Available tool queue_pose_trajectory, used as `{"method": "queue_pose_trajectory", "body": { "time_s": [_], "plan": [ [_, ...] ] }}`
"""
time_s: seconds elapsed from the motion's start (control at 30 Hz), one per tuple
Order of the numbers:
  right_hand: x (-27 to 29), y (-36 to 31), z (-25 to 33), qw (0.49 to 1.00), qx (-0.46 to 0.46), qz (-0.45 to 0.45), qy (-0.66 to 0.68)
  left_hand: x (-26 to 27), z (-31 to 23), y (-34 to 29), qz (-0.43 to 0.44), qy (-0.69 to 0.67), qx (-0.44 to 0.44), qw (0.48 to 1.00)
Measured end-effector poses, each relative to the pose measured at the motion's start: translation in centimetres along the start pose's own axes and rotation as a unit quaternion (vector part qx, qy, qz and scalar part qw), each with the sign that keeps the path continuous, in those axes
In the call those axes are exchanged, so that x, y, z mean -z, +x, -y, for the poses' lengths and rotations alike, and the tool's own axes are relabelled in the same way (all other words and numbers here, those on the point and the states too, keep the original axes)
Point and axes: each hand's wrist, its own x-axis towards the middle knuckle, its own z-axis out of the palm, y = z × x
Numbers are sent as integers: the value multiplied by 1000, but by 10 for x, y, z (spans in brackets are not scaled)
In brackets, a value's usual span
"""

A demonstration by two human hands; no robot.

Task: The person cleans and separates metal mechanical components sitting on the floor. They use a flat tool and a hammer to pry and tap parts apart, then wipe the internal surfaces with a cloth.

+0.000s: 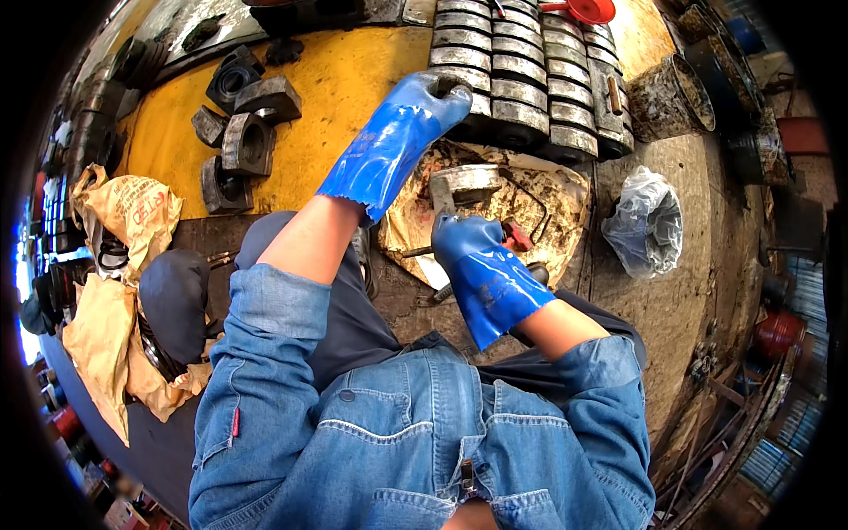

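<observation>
My left hand [435, 100], in a long blue rubber glove, reaches to the near end of the leftmost row of thick metal pieces [462, 44]. Its fingers are curled against that row, and what they hold, if anything, is hidden. Closer to me, my right hand [470, 237], gloved the same way, is closed around a scraper [442, 196] whose flat metal blade sticks up from the fist. The blade meets the left side of a round metal part [475, 181], which lies on grease-stained brown paper [424, 212].
Several loose metal blocks [249, 144] lie on the yellow sheet [353, 66] at left. A red dish [590, 11] tops the rows. Right of the paper are a plastic-lined container [645, 225] and a grimy can [673, 97]. Torn paper sacks [132, 212] lie far left.
</observation>
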Motion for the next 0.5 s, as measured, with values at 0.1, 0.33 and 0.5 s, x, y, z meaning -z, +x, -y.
{"method": "queue_pose_trajectory", "body": {
  "time_s": [0.1,0.33,0.5],
  "plan": [
    [-17,-14,6,997,-42,-50,41,-4,-7,-2,19,-25,-1,1000],
    [-19,13,-61,996,-21,-46,69,-13,0,-1,38,-13,37,999],
    [-15,5,-173,941,-101,-162,279,-25,-16,-10,87,11,59,994]
  ]
}}
